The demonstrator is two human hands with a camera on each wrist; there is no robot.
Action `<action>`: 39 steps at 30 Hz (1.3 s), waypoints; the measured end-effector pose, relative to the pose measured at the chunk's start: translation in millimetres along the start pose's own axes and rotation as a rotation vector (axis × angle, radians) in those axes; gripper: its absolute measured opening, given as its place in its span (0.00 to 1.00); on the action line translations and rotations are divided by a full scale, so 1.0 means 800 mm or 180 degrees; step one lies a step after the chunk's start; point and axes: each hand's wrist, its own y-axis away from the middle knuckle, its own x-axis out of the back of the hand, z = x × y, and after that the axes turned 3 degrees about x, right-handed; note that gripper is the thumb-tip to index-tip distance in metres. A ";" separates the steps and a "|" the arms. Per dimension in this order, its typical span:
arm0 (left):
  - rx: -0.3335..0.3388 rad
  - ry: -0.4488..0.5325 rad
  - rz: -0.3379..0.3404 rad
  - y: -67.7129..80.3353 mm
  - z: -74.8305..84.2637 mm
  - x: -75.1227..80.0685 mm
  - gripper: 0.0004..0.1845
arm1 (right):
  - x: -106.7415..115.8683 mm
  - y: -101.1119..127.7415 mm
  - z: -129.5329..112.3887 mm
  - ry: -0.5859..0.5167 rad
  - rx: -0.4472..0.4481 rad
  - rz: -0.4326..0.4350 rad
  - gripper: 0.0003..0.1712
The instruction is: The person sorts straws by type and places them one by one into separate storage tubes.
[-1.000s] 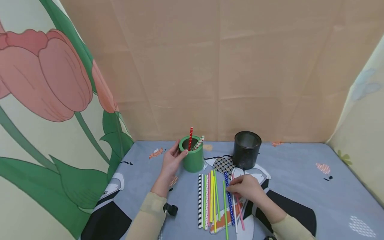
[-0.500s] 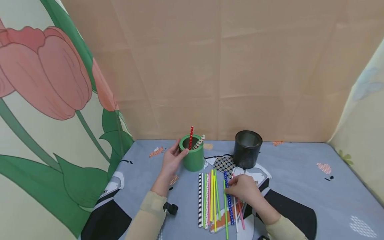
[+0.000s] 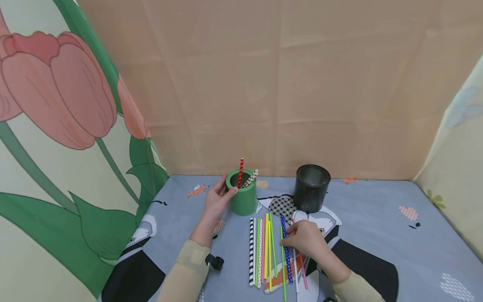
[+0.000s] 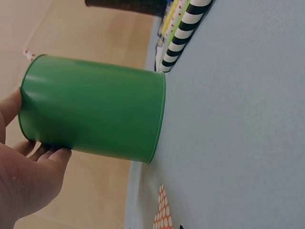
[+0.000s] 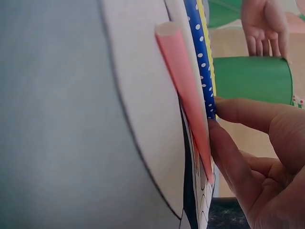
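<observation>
My left hand [image 3: 222, 193] grips the side of an upright green cup [image 3: 242, 197], which holds a red dotted straw [image 3: 240, 167] and a pale patterned one. The left wrist view shows the same cup [image 4: 95, 112] with my fingers [image 4: 47, 157] round its rim end. My right hand [image 3: 291, 235] rests low on the blue-grey cloth and pinches a blue dotted straw [image 3: 285, 247] lying among the loose straws. In the right wrist view my fingertips [image 5: 224, 107] press on the blue straw [image 5: 200, 62], with a pink straw [image 5: 183, 81] right beside it.
Several straws [image 3: 264, 247] lie side by side in front of the cup: black-and-white striped, green, yellow, pink. A black cup [image 3: 311, 188] stands right of the green one. Fabric walls close the back and both sides; the cloth [image 3: 377, 226] stretches away to the right.
My right hand has slid a little to the left over the straws and now sits on the blue dotted one. The left hand and green cup have stayed put.
</observation>
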 end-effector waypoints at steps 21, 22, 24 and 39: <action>0.0106 0.0015 0.0068 0.001 0.003 -0.001 0.39 | 0.005 -0.001 0.003 -0.0210 -0.0315 -0.0049 0.25; 0.0102 0.0016 0.0068 0.002 0.003 -0.002 0.39 | 0.005 -0.001 0.003 -0.0224 -0.0328 -0.0051 0.25; 0.0092 0.0028 0.0065 0.001 0.003 -0.002 0.39 | 0.006 -0.001 0.004 -0.0269 -0.0346 -0.0047 0.25; -0.0008 0.0024 0.0053 0.003 0.001 -0.001 0.39 | 0.011 -0.008 0.009 -0.1262 -0.0721 -0.0388 0.31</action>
